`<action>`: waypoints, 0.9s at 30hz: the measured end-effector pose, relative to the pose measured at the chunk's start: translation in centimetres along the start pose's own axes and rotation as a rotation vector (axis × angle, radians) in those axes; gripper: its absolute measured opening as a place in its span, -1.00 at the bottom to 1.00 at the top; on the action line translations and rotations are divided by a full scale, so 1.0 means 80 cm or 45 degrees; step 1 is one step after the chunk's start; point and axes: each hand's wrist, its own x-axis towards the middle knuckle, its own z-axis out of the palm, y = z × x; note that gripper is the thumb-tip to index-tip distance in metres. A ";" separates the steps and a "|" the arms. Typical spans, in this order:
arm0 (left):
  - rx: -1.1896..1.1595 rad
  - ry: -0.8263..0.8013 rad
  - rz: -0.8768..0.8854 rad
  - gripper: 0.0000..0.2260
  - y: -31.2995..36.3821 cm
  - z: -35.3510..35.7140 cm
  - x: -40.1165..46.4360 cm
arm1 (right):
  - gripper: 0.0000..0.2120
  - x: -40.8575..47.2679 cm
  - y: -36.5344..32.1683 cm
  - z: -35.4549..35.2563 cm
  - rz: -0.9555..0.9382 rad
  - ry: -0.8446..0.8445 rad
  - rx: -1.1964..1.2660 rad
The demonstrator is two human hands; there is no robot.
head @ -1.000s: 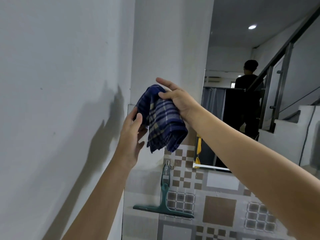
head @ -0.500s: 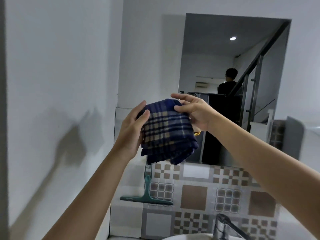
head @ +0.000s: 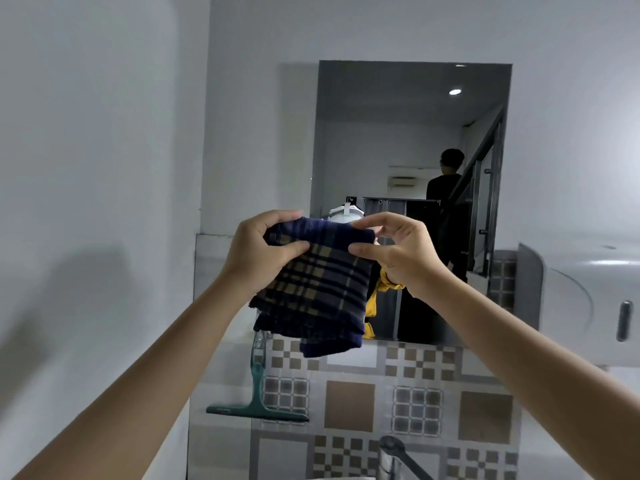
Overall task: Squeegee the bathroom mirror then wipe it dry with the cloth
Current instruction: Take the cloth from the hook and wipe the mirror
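Both hands, left hand point(head: 258, 252) and right hand point(head: 398, 254), pinch the folded plaid cloth point(head: 320, 289), hanging lengthwise toward six o'clock. Mirror point(head: 412, 133) at twelve; green squeegee point(head: 258, 398) hangs handle-up.

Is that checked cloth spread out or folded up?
Folded. The cloth hangs as a thick pad with several layered edges at the bottom, pinched at its top by the left hand and right hand.

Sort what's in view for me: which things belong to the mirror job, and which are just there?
Part of the job:
- mirror
- plaid cloth, held by left hand and right hand
- green squeegee, hanging on the tiled wall

Just there:
- faucet
- white dispenser on the right wall
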 end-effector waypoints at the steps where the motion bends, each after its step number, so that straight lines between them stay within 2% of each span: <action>1: 0.123 0.041 0.013 -0.62 0.005 0.011 -0.001 | -0.72 -0.004 -0.001 -0.011 -0.025 -0.006 -0.020; 4: 0.470 0.135 0.075 -0.62 0.022 0.040 -0.001 | -0.76 -0.016 -0.005 -0.044 -0.059 -0.050 0.013; 10: 0.782 0.214 0.268 -0.77 0.054 0.086 -0.002 | -0.72 -0.035 -0.009 -0.101 -0.112 -0.084 -0.032; 12: 0.685 0.124 0.299 -0.78 0.066 0.095 -0.003 | -0.73 -0.041 -0.014 -0.121 -0.131 -0.129 -0.030; 15: 0.249 -0.230 0.145 -0.80 0.091 0.108 -0.010 | -0.77 -0.057 -0.014 -0.145 -0.068 -0.197 0.123; 16: 0.119 -0.280 0.102 -0.82 0.098 0.114 -0.013 | -0.78 -0.061 -0.008 -0.153 -0.050 -0.179 0.184; 20: -0.223 -0.360 0.056 -0.82 0.112 0.141 -0.025 | -0.75 -0.076 0.019 -0.179 0.110 -0.157 0.457; 24: -0.244 -0.372 0.109 -0.85 0.119 0.164 -0.027 | -0.56 -0.094 0.032 -0.192 0.192 -0.192 0.599; 27: -0.269 -0.356 0.127 -0.85 0.123 0.176 -0.022 | -0.59 -0.103 0.037 -0.194 0.184 -0.199 0.576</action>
